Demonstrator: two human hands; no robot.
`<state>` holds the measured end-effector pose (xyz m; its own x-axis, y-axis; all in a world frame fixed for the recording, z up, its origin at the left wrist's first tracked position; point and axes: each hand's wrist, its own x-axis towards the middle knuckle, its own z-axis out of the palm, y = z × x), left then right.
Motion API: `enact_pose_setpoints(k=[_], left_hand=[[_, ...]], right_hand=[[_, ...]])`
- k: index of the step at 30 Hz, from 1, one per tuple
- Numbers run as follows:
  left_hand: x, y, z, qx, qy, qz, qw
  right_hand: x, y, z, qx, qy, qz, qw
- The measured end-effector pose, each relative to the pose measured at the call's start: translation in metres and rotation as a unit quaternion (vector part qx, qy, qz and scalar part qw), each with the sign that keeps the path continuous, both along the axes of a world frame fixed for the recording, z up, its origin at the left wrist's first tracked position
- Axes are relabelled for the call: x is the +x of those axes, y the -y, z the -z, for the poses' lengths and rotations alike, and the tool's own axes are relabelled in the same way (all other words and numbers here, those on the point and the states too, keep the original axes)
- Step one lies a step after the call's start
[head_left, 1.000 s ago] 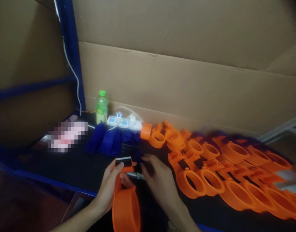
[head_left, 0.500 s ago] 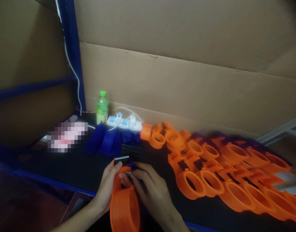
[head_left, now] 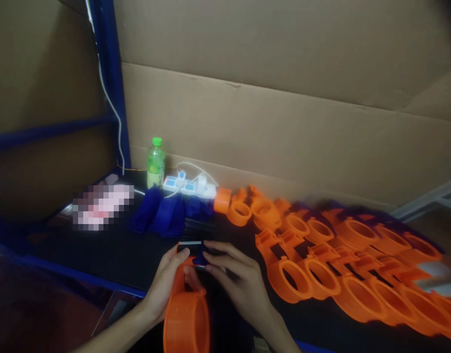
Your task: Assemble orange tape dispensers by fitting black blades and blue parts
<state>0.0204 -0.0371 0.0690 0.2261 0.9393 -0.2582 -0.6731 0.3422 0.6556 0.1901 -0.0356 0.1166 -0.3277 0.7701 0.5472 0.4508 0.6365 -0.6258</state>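
Note:
My left hand [head_left: 165, 289] grips an orange plastic ring holder [head_left: 187, 321] by its neck, the ring end pointing toward me. A small toothed metal blade [head_left: 188, 243] shows at the holder's far end, above my left thumb. My right hand [head_left: 240, 284] is closed in a pinch on a small dark blue piece [head_left: 200, 257] pressed against the holder's top, beside the blade. Both hands hover just over the black table [head_left: 111, 255] near its front edge.
Many matching orange ring holders [head_left: 343, 260] lie spread over the table's right half. A pile of blue parts [head_left: 166, 213] sits behind my hands, with a white power strip [head_left: 188, 187] and a green-capped bottle [head_left: 155, 163] by the cardboard wall [head_left: 284, 127]. A blue shelf post [head_left: 108, 83] stands left.
My right hand moved left onto the holder's top and now pinches a blue piece there. The holder tilted slightly, its ring end dropping lower and to the left.

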Motion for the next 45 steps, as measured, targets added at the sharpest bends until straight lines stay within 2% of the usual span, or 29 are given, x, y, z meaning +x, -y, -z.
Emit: enact_pose_setpoints(k=[8,13,18,26,31,37,40,45], left_hand=[[-0.001,0.001,-0.007,-0.036,0.003,0.003,0.999],[0.000,-0.001,-0.002,-0.038,0.015,-0.001,0.999],[-0.002,-0.003,0.005,-0.048,0.010,0.012,0.999],[-0.002,-0.004,0.010,-0.022,0.007,0.037,0.999],[-0.002,-0.006,0.008,-0.009,-0.005,0.069,0.998],[-0.003,-0.005,0.000,-0.034,-0.011,0.101,0.994],[-0.004,-0.003,0.002,-0.041,-0.004,0.091,0.995],[-0.003,0.001,0.011,-0.010,0.020,0.084,0.996]], right_hand=[[-0.010,0.004,0.016,0.050,-0.068,0.039,0.996],[-0.016,0.004,0.021,0.090,-0.073,0.064,0.991],[-0.017,0.001,0.021,0.092,-0.069,0.044,0.992],[-0.011,0.003,0.026,0.162,0.006,0.039,0.986],[-0.011,0.006,0.032,0.216,0.063,0.063,0.972],[-0.013,0.012,0.033,0.185,0.053,0.055,0.980],[-0.016,0.016,0.033,0.162,0.052,0.044,0.985],[-0.015,0.023,0.030,0.140,0.012,0.024,0.990]])
